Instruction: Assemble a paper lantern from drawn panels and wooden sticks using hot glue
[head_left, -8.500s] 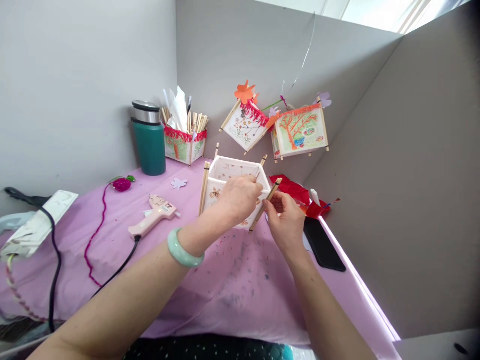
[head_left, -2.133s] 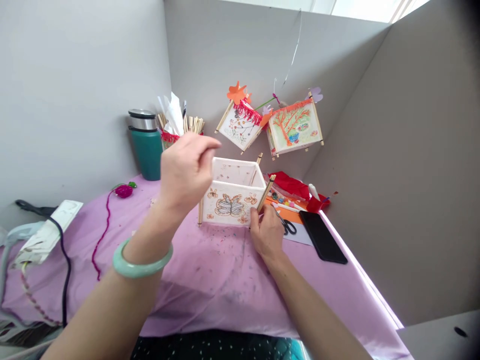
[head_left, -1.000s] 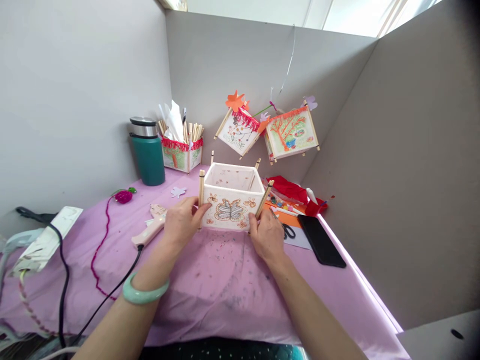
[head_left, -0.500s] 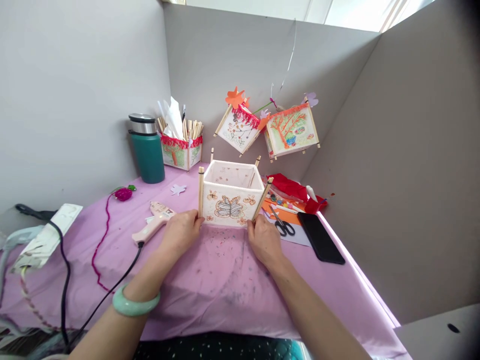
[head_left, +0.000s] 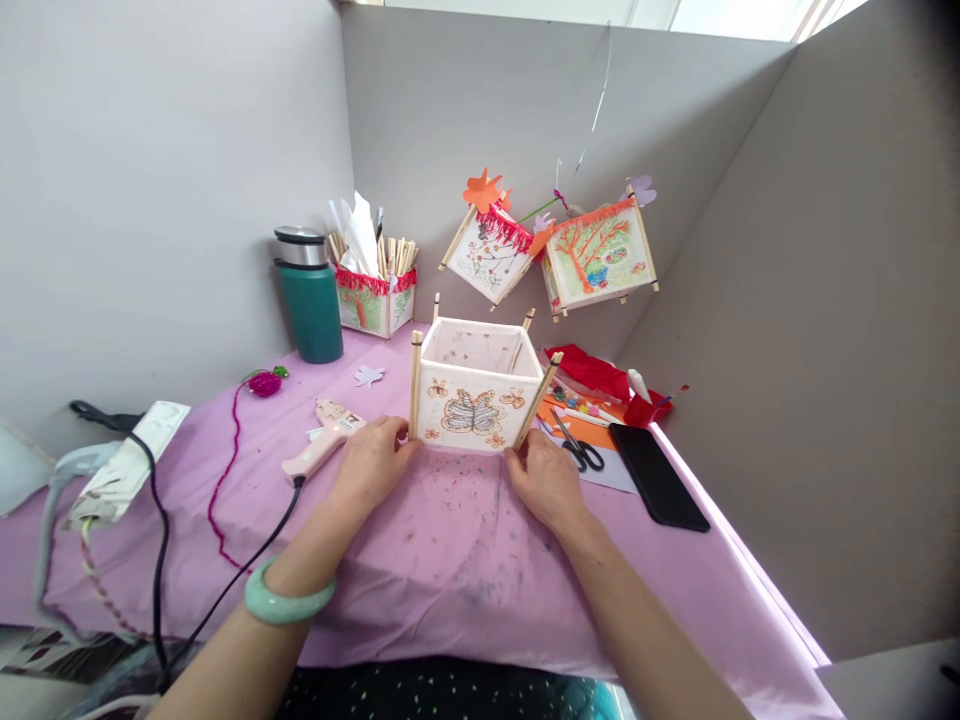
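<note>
A white fabric box (head_left: pixel 480 405) with wooden sticks at its corners stands upright on the table in front of me. Its top is open, and a butterfly with small flowers is drawn on the front face. My left hand (head_left: pixel 373 460) has its fingers closed at the lower front left corner, against the stick. At the lower front right corner, my right hand (head_left: pixel 549 478) grips in the same way, thumb toward the front. The box's underside is hidden. Just left of my left hand lies a pale pink glue gun (head_left: pixel 324 442); right of my right hand are black-handled scissors (head_left: pixel 583 455).
A green tumbler (head_left: pixel 311 310) and a decorated box of sticks (head_left: pixel 373 305) stand at the back left. Two decorated lanterns (head_left: pixel 600 255) hang behind. A phone (head_left: pixel 660 478) lies right. Magenta yarn (head_left: pixel 225 490), cords and a power strip (head_left: pixel 131 465) lie left.
The view has turned slightly left, so everything sits a little further right in the picture. Both hands stay at the same lower corners of the box.
</note>
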